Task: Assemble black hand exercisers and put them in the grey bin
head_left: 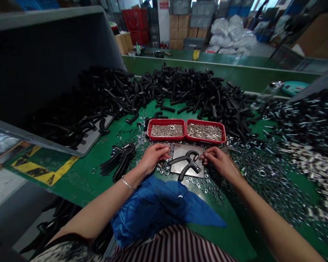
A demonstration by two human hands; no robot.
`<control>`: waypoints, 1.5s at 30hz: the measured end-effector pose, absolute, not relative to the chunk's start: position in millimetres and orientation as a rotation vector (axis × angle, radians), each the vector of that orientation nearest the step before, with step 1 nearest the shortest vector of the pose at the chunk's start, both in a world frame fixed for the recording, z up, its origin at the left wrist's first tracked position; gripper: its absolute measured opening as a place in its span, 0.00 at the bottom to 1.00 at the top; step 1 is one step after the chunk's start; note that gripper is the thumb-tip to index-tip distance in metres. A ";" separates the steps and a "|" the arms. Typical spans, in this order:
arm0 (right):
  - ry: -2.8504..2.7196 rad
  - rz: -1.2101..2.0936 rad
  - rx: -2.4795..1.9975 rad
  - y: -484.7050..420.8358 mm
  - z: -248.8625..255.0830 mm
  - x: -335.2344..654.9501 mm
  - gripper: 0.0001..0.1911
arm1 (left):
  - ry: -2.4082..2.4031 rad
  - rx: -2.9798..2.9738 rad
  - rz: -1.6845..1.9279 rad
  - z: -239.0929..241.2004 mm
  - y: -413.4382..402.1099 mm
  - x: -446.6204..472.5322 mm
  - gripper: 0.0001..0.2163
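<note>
A black curved two-armed handle piece (190,162) with a small silver pin lies on a square metal plate (177,150) in front of me. My left hand (154,158) is just left of the plate, thumb and fingers pinched together over loose metal rings. Whatever it pinches is too small to make out. On the plate's right side, my right hand (218,160) is closed in a pinch close to the handle piece; its fingertips hide any small part there. Behind the plate stand two red trays, the left tray (166,138) with tiny metal parts and the right tray (206,140) with small pins.
Black curved handles (180,85) are heaped at the back and spill from a tipped grey bin (109,40). A bundle of handles (120,160) lies left. Metal rings (262,178), silver cylinders (311,167) and bolted black parts (297,112) cover the right. Blue cloth (164,207) lies at the front edge.
</note>
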State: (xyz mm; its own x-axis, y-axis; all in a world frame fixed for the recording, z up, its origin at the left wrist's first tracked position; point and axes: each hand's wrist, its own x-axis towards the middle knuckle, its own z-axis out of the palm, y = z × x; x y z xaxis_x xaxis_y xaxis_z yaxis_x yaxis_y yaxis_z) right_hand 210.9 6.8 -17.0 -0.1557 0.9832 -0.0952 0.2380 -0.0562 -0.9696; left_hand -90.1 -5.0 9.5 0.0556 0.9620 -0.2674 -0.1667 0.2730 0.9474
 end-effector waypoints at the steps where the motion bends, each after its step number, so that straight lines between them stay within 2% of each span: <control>1: -1.459 1.254 -1.385 6.4 -18.7 208.7 0.18 | 1.141 0.827 1.072 8.6 -4.7 -86.6 0.12; 5: -1.515 1.061 -1.485 14.8 -27.9 201.8 0.21 | 0.994 0.683 1.107 10.7 -5.0 -76.4 0.09; 12: -1.579 0.941 -1.542 20.1 -43.2 197.3 0.19 | 1.054 0.957 1.148 3.6 -11.9 -90.6 0.17; 14: -1.639 0.871 -1.555 18.9 -41.9 197.1 0.17 | 1.184 1.116 1.095 0.4 -12.8 -95.6 0.16; 17: -1.842 0.597 -1.510 16.7 -37.3 195.7 0.13 | 1.393 1.358 1.073 1.2 -13.8 -97.7 0.13; 20: -2.164 0.285 -1.427 16.5 -31.7 191.9 0.13 | 1.371 1.507 1.074 8.4 -14.7 -89.7 0.09; 25: -2.422 0.107 -1.439 16.5 -15.6 199.4 0.13 | 1.189 1.751 0.976 14.5 -13.4 -58.0 0.06; 29: -2.326 -0.196 -1.696 -9.1 0.3 236.4 0.16 | 1.205 1.780 0.837 5.5 -6.5 -36.7 0.05; 32: -2.320 -0.410 -1.955 -38.3 1.3 270.2 0.15 | 1.279 1.861 0.776 0.0 -1.1 -28.7 0.04; 34: -2.357 -0.400 -2.055 -51.5 -5.5 287.6 0.14 | 1.312 1.945 0.778 -1.1 1.4 -25.0 0.05; 37: -2.381 -0.203 -2.090 -54.9 -20.1 303.4 0.14 | 1.337 2.005 0.797 -2.4 4.0 -18.9 0.05; 40: -2.313 -0.019 -2.023 -46.5 -27.4 311.4 0.15 | 1.403 2.042 0.777 -6.8 5.7 -12.1 0.05; 45: -2.137 0.013 -1.826 -41.9 -13.5 312.4 0.17 | 1.498 2.121 0.722 -14.2 6.1 -5.4 0.06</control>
